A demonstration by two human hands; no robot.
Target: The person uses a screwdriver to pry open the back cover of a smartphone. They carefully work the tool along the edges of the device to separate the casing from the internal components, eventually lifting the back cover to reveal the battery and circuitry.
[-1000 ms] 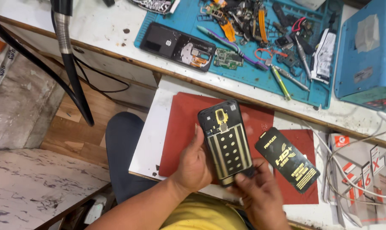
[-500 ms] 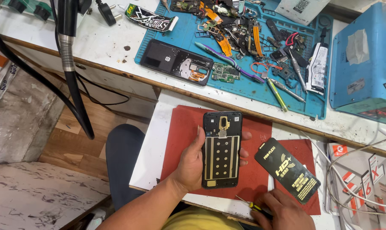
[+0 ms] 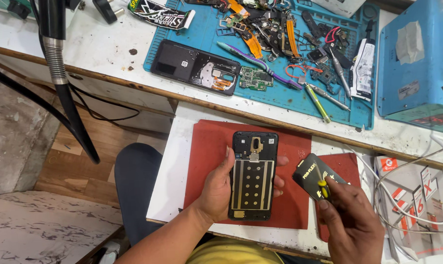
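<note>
Reaching in from below, the left hand [image 3: 220, 188] is curled around the opened phone [image 3: 253, 175], held flat above the red mat [image 3: 206, 161]. A yellow-handled screwdriver [image 3: 323, 188] is pinched in the right hand [image 3: 351, 222], beside a black packet [image 3: 313, 173].

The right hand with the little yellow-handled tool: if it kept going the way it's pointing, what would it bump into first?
The right hand points its yellow-handled tool up and leftward. The first thing in that line is probably the black battery lying on the red mat; the tip already looks at or just over it, though height is unclear.
</note>
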